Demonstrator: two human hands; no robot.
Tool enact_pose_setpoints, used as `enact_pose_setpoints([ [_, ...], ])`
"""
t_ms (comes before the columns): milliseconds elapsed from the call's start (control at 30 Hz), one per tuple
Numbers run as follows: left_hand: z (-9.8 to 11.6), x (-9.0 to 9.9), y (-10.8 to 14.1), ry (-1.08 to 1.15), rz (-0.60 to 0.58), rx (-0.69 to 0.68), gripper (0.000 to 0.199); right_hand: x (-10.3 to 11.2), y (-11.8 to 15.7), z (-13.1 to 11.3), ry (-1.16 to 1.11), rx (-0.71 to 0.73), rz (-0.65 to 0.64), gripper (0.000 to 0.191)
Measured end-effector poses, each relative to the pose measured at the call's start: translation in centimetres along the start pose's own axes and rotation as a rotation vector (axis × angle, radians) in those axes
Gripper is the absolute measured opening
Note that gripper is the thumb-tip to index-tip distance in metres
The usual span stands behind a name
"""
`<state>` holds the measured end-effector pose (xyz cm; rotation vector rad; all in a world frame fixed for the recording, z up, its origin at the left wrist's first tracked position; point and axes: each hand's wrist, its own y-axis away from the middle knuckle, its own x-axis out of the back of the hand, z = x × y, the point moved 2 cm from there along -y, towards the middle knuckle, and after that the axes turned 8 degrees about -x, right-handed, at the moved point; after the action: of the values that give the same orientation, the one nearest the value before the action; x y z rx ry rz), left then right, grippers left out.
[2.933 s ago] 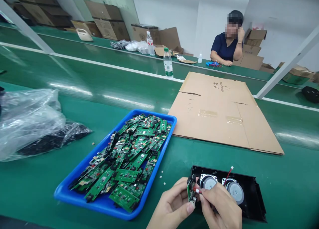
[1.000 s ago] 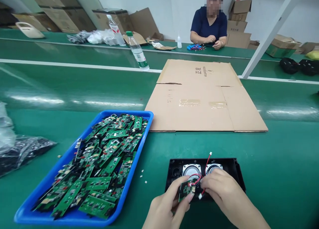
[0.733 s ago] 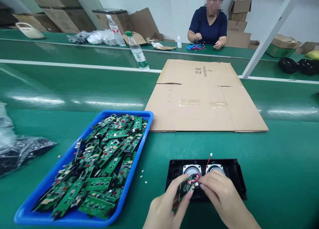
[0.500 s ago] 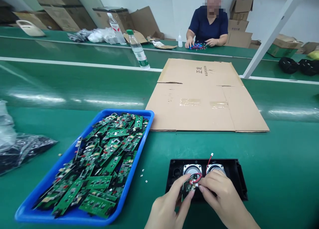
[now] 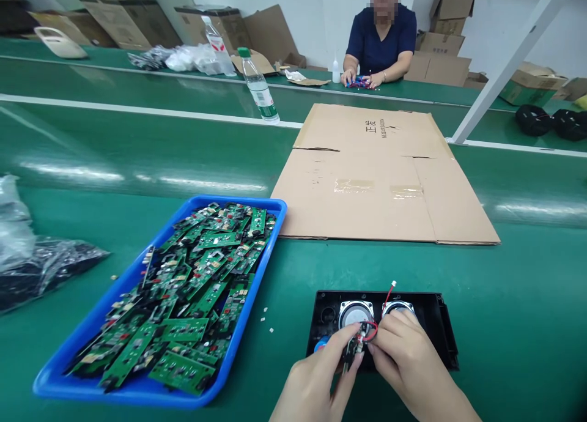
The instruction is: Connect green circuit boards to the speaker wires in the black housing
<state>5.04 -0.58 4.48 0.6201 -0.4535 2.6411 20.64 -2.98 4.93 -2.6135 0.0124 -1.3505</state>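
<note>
Over a black speaker housing [image 5: 433, 324], my left hand [image 5: 312, 373] pinches a small circuit board [image 5: 352, 350] between thumb and fingers, its edge turned up toward me. Fingers of my right hand [image 5: 410, 351] are closed on the red and black wires [image 5: 373, 329] at the board's connector; the plug itself is mostly hidden. Two round speakers sit in the housing: the left speaker [image 5: 353, 312] is partly covered, the right speaker [image 5: 397, 306] mostly behind my hand. A loose red wire [image 5: 390, 292] with a white plug sticks up between them. Part of a blue object [image 5: 321, 344] shows beside my left fingers.
Left of the housing, a blue tray [image 5: 250, 315] holds a heap of green circuit boards [image 5: 183, 370]. Flattened cardboard [image 5: 367, 214] lies beyond. A water bottle [image 5: 261, 92] stands farther back. Across the bench a person [image 5: 380, 43] handles small wired parts. Plastic bags [image 5: 41, 269] lie far left.
The board in my left hand has turned so that its edge faces me. The blue object now shows by my left fingers. The person opposite has brought their hands closer together.
</note>
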Motion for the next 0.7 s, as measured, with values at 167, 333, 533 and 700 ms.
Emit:
enact_pose_setpoints([
  [167,0.2,0.6,-0.4,-0.126,-0.165,-0.176,0.031,0.4,0.0,0.2,-0.046,-0.043,0.033,0.028],
  [333,0.9,1.2,-1.1,-0.123,-0.217,-0.287,0.03,0.6,0.1,0.5,-0.126,-0.034,-0.033,0.022],
  [533,0.6,0.8,-0.9,-0.064,-0.176,-0.286,0.033,0.4,0.0,0.5,-0.129,-0.021,-0.018,0.023],
  [700,0.6,1.1,-1.0,-0.015,-0.163,-0.241,0.03,0.9,0.0,0.6,-0.158,-0.069,0.055,0.03],
])
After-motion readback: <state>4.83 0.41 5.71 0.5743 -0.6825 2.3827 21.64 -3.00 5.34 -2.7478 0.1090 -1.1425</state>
